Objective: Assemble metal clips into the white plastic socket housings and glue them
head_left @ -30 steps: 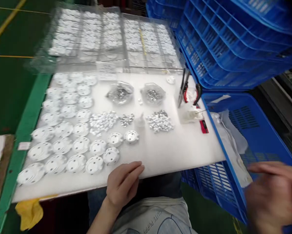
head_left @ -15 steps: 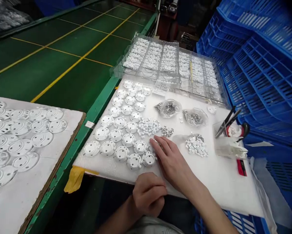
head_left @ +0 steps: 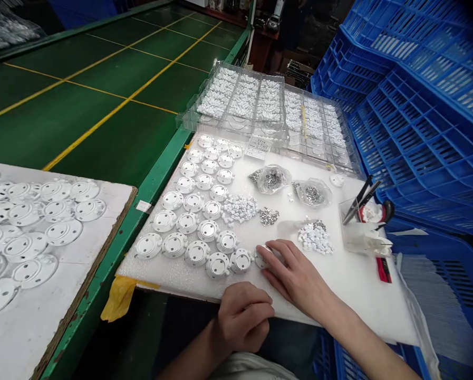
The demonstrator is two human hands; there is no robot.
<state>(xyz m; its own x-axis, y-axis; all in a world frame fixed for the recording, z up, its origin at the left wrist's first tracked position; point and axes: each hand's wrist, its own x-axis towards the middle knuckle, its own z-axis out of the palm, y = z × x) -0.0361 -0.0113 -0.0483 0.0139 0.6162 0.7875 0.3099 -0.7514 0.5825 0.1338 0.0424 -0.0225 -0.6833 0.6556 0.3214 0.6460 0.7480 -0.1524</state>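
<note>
My right hand (head_left: 293, 269) lies over a white round disc (head_left: 260, 260) on the foam-topped board, its fingers curled around the disc and hiding most of it. Close to the board's front edge, my left hand (head_left: 244, 316) is closed in a loose fist; whatever may be inside is hidden. Rows of similar white discs (head_left: 197, 253), each with small dark holes, stand left of my right hand. Beyond it are a pile of small white pieces (head_left: 239, 209) and a small heap of metal parts (head_left: 268, 216).
Two clear bags of metal parts (head_left: 273, 179) and another white pile (head_left: 316, 237) lie on the board. A clear holder (head_left: 358, 237) contains scissors and tools. Clear trays (head_left: 252, 126) stand behind, blue crates (head_left: 414, 137) at right, a green conveyor (head_left: 102, 95) at left.
My right hand has shifted right and slightly toward me, with a white disc under its fingers now set apart from the rows. My left hand stays closed in nearly the same place.
</note>
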